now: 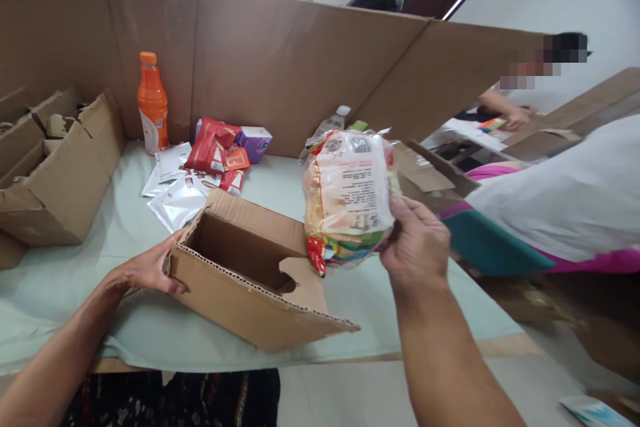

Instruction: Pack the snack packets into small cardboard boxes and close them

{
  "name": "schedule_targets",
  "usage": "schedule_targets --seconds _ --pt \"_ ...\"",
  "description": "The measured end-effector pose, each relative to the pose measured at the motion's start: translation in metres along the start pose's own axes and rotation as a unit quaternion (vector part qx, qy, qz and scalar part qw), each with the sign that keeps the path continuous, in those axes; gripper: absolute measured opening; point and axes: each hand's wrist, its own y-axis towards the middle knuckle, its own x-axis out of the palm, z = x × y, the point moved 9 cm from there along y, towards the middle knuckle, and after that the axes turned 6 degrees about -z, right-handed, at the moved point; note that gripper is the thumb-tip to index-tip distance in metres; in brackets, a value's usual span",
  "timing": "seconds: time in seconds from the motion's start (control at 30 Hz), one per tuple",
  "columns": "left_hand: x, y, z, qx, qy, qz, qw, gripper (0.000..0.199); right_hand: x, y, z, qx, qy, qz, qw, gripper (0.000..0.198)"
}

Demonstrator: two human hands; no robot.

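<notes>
My left hand (155, 263) grips the left end of an open cardboard box (250, 310), thumb on its outer side. The box stands on the pale green cloth near the table's front edge, with a torn flap at its right end. In my right hand (420, 237) is a clear plastic food packet (350, 190) with a white printed label, held up over the right end of the box. Behind the box lie silver sachets (180, 203), a red packet (213, 145) and a purple box (255, 142).
An orange drink bottle (153, 107) stands against the cardboard partition (280, 60). Divided cardboard boxes (75, 180) occupy the left side. A clear bottle (335, 121) shows behind the packet, and another open carton (430, 173) is to its right. Another person (560, 187) is at far right.
</notes>
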Motion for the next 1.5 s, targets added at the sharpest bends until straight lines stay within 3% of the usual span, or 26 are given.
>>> schedule_targets --seconds 0.3,0.5,0.63,0.73,0.83,0.93,1.0,1.13,1.37,1.5 --pt "-0.004 -0.001 0.001 -0.011 0.008 0.006 1.000 0.101 -0.015 0.007 0.040 0.029 -0.071 0.011 0.997 0.030" --pt "-0.005 -0.004 -0.003 -0.036 0.014 0.007 0.999 0.106 -0.017 -0.012 0.039 -0.022 -0.166 -0.031 0.985 0.041" --pt "-0.008 -0.004 -0.006 -0.047 0.020 0.004 0.999 0.109 0.000 -0.029 0.018 -0.037 -0.188 -0.069 0.979 0.033" --pt "-0.009 -0.004 -0.005 -0.047 0.026 0.005 0.999 0.107 0.026 -0.047 -0.005 -0.060 -0.219 -0.122 0.966 0.026" --pt "-0.007 -0.004 -0.004 -0.053 0.030 0.003 0.998 0.097 0.067 -0.073 -0.024 -0.086 -0.250 -0.240 0.934 0.023" --pt "-0.007 -0.005 -0.002 -0.052 0.030 -0.001 0.998 0.090 0.105 -0.101 -0.028 -0.071 -0.240 -0.384 0.889 0.022" --pt "-0.009 -0.007 -0.001 -0.050 0.030 -0.004 0.998 0.089 0.117 -0.110 -0.030 -0.060 -0.228 -0.425 0.874 0.021" --pt "-0.014 -0.013 -0.003 -0.055 0.038 -0.001 0.998 0.097 0.123 -0.112 -0.033 -0.053 -0.238 -0.448 0.860 0.020" --pt "-0.008 -0.029 0.002 -0.079 0.054 -0.006 0.995 0.099 0.121 -0.120 -0.031 -0.085 -0.307 -0.512 0.798 0.019" --pt "-0.005 -0.046 0.009 -0.073 0.055 0.001 0.996 0.105 0.120 -0.114 -0.031 -0.135 -0.298 -0.478 0.815 0.018"
